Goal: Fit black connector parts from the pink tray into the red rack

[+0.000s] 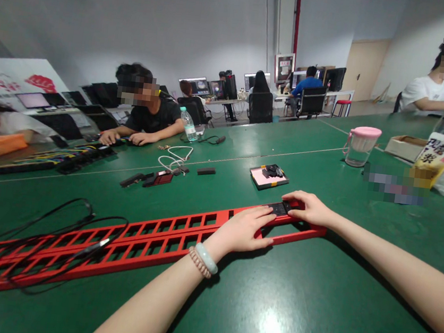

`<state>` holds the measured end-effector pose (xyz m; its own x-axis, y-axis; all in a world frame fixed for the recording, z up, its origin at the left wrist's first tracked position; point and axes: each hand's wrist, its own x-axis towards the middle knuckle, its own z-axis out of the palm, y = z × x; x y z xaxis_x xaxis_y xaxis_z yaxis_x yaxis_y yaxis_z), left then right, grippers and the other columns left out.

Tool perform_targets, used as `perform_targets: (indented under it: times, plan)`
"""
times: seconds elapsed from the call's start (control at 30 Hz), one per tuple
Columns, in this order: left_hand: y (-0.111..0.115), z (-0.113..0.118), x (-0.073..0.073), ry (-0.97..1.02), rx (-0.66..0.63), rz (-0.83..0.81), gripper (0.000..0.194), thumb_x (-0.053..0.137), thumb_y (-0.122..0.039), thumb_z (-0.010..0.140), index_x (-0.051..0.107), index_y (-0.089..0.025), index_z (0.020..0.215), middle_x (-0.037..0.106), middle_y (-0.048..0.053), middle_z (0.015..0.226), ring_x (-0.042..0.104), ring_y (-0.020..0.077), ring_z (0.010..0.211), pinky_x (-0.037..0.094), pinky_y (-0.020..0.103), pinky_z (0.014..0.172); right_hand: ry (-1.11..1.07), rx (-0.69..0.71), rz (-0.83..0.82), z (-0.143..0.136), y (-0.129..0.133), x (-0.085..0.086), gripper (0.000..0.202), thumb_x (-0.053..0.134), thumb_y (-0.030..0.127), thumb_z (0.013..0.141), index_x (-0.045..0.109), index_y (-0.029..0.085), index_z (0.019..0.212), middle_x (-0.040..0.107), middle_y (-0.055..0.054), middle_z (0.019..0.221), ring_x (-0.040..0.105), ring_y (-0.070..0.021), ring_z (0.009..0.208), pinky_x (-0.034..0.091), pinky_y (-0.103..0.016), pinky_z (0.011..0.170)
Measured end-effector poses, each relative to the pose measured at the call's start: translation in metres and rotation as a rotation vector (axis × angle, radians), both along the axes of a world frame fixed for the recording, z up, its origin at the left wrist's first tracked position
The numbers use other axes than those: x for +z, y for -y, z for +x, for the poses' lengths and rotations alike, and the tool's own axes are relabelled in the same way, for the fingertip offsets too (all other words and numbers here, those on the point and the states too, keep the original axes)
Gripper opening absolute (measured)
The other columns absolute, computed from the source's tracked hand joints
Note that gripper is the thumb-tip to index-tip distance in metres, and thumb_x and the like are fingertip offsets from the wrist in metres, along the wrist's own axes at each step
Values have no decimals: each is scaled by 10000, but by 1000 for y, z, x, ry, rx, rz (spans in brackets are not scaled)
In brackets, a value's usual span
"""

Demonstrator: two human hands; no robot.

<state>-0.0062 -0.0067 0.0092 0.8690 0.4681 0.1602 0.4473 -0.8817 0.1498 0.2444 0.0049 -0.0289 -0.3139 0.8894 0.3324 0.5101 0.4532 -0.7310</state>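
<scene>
A long red slotted frame [216, 220] with two rows of rectangular openings lies across the green table. Set into its right end is a small black rectangular part [278, 210]. My left hand [245, 228] rests flat over the frame, fingers stretched out, fingertips touching the black part's near edge. At the other end of that part, my right hand [308, 208] pinches it between thumb and fingers. How much of the part lies under my fingers is hidden. A black cable [76, 249] is looped over the frame's left half.
Beyond the frame stands a shallow box [269, 177] with small black pieces. Black parts [158, 179] and a white cable [175, 156] lie left of it. A pink-lidded jug [362, 146] and a pouch [439, 156] stand at right. Across the table, a person [148, 110] handles wired strips.
</scene>
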Motion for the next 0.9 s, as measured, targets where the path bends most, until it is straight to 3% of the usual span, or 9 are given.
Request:
perform_targets:
  times: [0.23, 0.53, 0.9]
  plan:
    - [-1, 0, -1, 3, -2, 3, 584, 503, -512, 818, 404, -209, 1308, 366, 72, 1388, 344, 237, 1270, 274, 381, 1060, 60, -18, 37, -1, 1, 3, 378, 640, 168, 664, 620, 194, 1041, 628, -61, 1034, 589, -198, 945, 452, -364, 881]
    - [-1, 0, -2, 8, -1, 0, 579, 510, -506, 815, 406, -213, 1304, 371, 74, 1385, 344, 239, 1270, 283, 386, 1054, 72, -22, 53, -2, 0, 5, 159, 631, 167, 637, 666, 199, 788, 664, -35, 964, 599, -195, 911, 456, -341, 841]
    - [-1, 0, -2, 7, -4, -2, 582, 519, -497, 810, 407, -211, 1304, 372, 70, 1384, 346, 240, 1269, 285, 385, 1056, 89, -47, 60, -2, -1, 2, 141, 635, 195, 633, 695, 193, 761, 678, -53, 972, 616, -206, 898, 472, -326, 814]
